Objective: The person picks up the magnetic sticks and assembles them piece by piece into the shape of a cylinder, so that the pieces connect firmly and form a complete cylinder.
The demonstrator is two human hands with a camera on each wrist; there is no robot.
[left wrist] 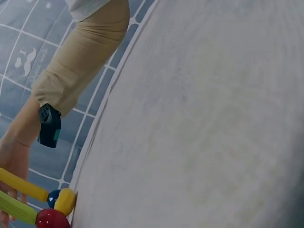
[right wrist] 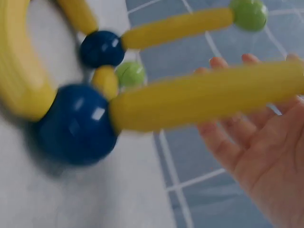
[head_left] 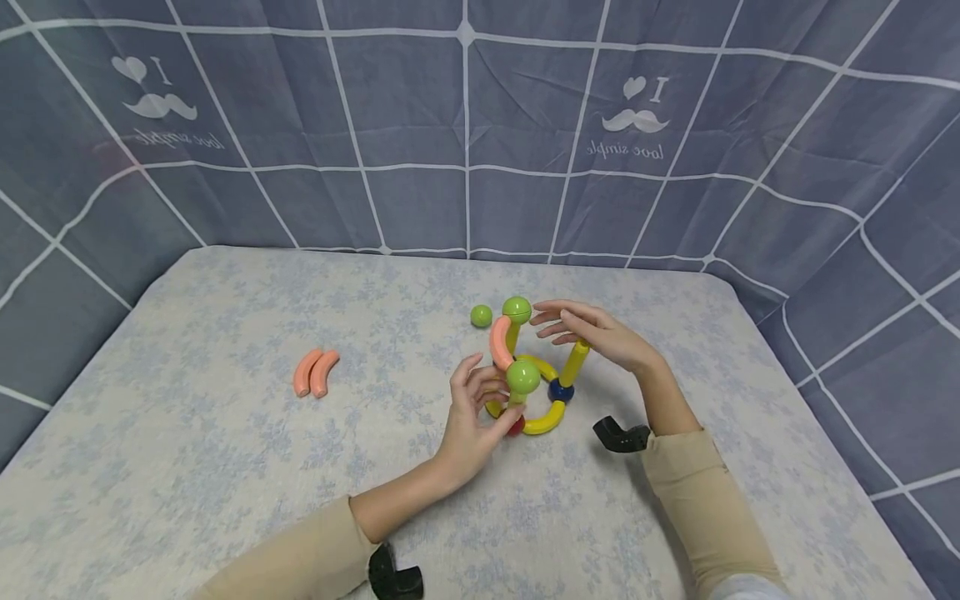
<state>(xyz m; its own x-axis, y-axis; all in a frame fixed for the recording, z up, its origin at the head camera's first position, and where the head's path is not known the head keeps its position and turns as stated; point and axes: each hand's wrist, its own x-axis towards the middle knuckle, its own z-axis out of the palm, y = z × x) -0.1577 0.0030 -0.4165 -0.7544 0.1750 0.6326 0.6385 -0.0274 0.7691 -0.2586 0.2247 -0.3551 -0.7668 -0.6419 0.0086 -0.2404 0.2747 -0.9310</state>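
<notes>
A toy structure of magnetic sticks and balls stands on the table. Its ring of yellow curved sticks (head_left: pixel 545 419) joins a red ball (left wrist: pixel 52 219) and blue balls (right wrist: pixel 78 124). My left hand (head_left: pixel 472 421) pinches the green upright stick (left wrist: pixel 18 207) above the red ball, just below a green ball (head_left: pixel 522 377). A pink curved stick (head_left: pixel 500 342) runs from that ball to the back green ball (head_left: pixel 517 310). My right hand (head_left: pixel 600 333), fingers extended, hovers beside the back ball, behind a yellow upright stick (right wrist: pixel 213 96) whose top bears no ball.
A loose green ball (head_left: pixel 481 316) lies behind the structure. Two pink curved sticks (head_left: pixel 315 372) lie side by side to the left. Black wrist devices (head_left: pixel 621 435) stick out from both sleeves. A blue-grey checked curtain (head_left: pixel 412 125) hangs behind the table.
</notes>
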